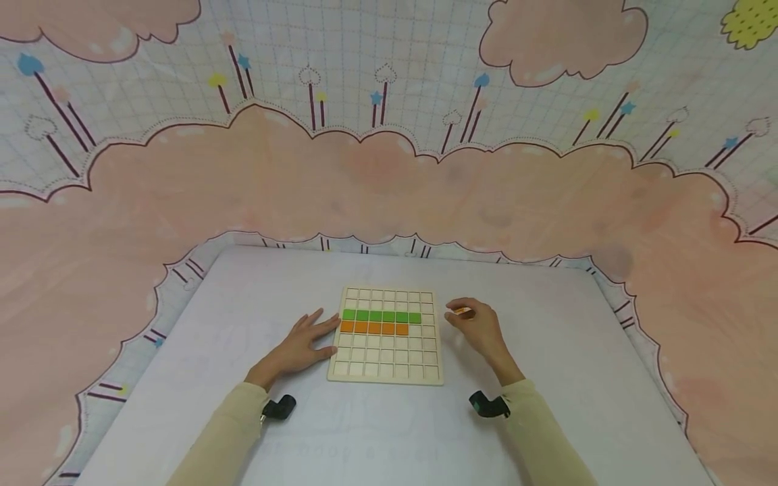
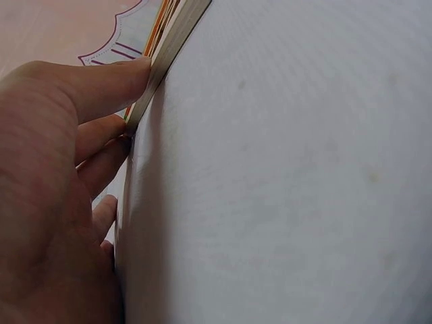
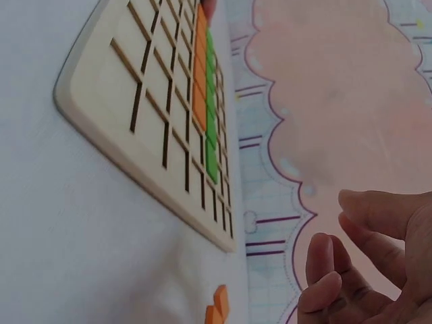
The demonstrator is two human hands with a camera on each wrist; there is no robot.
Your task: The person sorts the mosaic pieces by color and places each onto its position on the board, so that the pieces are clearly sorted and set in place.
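Observation:
A square wooden grid board [image 1: 386,376] lies on the white tabletop, with a row of green square tiles [image 1: 389,316] and below it a shorter row of orange square tiles [image 1: 374,328]. My left hand [image 1: 298,347] rests spread at the board's left edge. Its thumb and fingertips touch that edge in the left wrist view. To the right of the board hovers my right hand [image 1: 480,329], fingers loosely bent, with nothing between them in the right wrist view. Small loose orange tiles [image 3: 217,307] lie near the board's right edge, partly hidden by the right hand in the head view.
The white tabletop [image 1: 377,439] extends around the board. Behind and beside it hangs a pink and white patterned cloth [image 1: 389,182] with cloud shapes. A black wrist device [image 1: 279,408] sits at the left cuff and another black device [image 1: 489,405] at the right cuff.

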